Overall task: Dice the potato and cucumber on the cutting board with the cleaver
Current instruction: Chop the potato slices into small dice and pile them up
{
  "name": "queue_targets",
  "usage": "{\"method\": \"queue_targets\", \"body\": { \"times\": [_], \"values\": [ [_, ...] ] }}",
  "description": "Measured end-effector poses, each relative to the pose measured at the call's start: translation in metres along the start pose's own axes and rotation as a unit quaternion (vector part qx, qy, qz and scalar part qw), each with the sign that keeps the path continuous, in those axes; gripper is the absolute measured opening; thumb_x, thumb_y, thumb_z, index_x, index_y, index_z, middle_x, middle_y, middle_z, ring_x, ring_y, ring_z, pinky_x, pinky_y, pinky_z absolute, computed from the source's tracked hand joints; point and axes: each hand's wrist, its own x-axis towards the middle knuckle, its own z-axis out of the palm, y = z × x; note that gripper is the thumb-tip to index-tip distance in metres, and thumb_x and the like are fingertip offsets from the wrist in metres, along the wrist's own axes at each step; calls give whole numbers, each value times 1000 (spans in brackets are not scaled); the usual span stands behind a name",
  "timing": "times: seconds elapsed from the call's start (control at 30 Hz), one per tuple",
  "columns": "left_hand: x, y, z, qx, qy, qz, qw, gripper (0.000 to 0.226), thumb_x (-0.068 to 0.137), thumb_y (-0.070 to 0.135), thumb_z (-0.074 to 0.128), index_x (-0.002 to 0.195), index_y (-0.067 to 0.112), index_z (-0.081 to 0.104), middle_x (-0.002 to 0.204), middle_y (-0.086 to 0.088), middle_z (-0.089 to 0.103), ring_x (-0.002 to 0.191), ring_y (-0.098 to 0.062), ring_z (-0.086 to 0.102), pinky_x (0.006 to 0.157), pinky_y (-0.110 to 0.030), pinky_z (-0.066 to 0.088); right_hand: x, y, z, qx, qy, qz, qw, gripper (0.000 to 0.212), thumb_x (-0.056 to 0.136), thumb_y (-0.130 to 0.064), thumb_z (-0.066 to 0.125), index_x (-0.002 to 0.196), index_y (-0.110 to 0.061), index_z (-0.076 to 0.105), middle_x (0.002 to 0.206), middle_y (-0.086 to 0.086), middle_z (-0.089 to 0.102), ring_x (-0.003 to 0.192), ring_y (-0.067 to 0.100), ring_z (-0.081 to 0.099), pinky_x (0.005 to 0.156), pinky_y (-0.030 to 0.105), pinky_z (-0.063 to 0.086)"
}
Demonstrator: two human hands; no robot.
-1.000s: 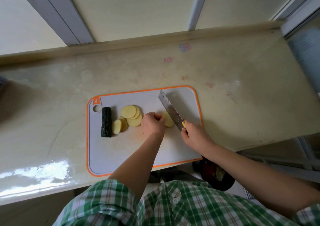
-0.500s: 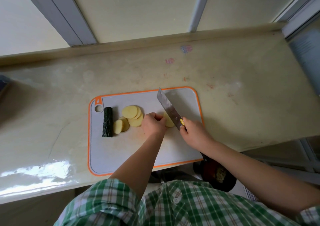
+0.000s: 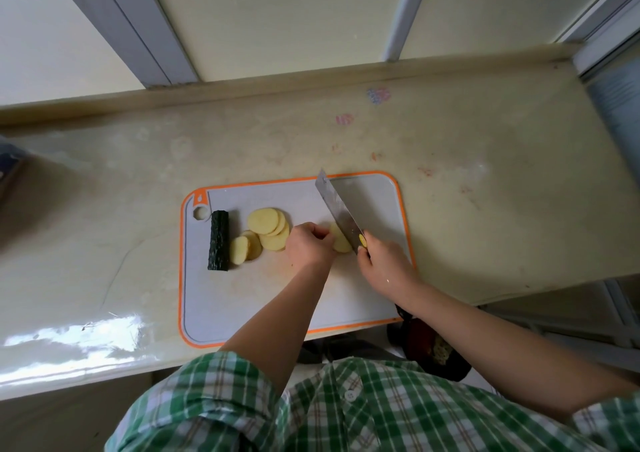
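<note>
A flat grey plastic cutting board [image 3: 242, 295] with rounded corners and a thin orange rim lay on a glossy, cream, stone-like counter [image 3: 467, 181] marked with faint pink and red smudges. The board had a round hanging hole [image 3: 200, 213] in its corner at 10 o'clock.

Taken from the board's middle, the cucumber [image 3: 219, 240] lay at 9 o'clock: a short, straight, dark green piece with bumpy skin and cleanly cut ends, lying flat and pointing from 12 to 6. Just beside it, toward 10 o'clock, smooth pale yellow potato slices [image 3: 266, 224] lay in overlapping oval rounds, the nearest one close to the cucumber.

At about 2 o'clock sat the uncut potato chunk [image 3: 341, 243], pale and rounded. The left hand [image 3: 310, 245] was curled over it, knuckles bent, fingertips holding it down on the board. The right hand [image 3: 384, 264] was wrapped around the handle of the cleaver [image 3: 337, 210], the handle itself hidden in the fist. The broad, rectangular steel blade ran from the hand toward 11 o'clock, its heel against the chunk's right side and its square tip reaching the board's far rim. A small yellow mark showed near the heel.

A green and white checked shirt [image 3: 346, 410] filled the view at 6 o'clock.
</note>
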Motion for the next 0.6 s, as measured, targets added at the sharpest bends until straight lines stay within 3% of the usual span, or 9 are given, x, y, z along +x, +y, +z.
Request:
{"method": "queue_targets", "body": {
  "times": [0.2, 0.4, 0.5, 0.6],
  "values": [
    [-3, -1, -2, 27, 15, 5, 999, 6, 80, 18, 68, 76, 22, 68, 81, 2, 72, 77, -20, 70, 75, -37, 58, -1, 0, -15, 7, -12, -19, 1000, 15, 92, -14, 46, 80, -16, 38, 73, 22, 59, 71, 42, 56, 56, 33, 25],
    [-2, -1, -1, 17, 16, -2, 1000, 6, 80, 14, 67, 78, 19, 70, 81, 0, 73, 77, -20, 70, 76, -37, 58, -4, 2, -14, -18, -49, -25, 998, 6, 92, -14, 45, 87, -12, 47, 81, 23, 62, 79, 43, 58, 60, 36, 31],
    [-2, -1, -1, 15, 16, -7, 1000, 10, 81, 13, 66, 74, 19, 68, 79, 0, 72, 75, -21, 70, 74, -38, 59, -4, 4, -9, -18, -54, -19, 998, 9, 92, -14, 44, 83, -15, 41, 79, 22, 61, 78, 43, 58, 59, 36, 31],
    [-1, -1, 0, 3, 12, -10, 1000, 16, 81, 11, 67, 68, 20, 65, 78, -2, 72, 75, -23, 71, 75, -39, 59, -3, 5, -2, -26, -52, -12, 998, 8, 92, -15, 43, 86, -11, 46, 79, 21, 61, 78, 42, 59, 58, 37, 34]
  ]
}}
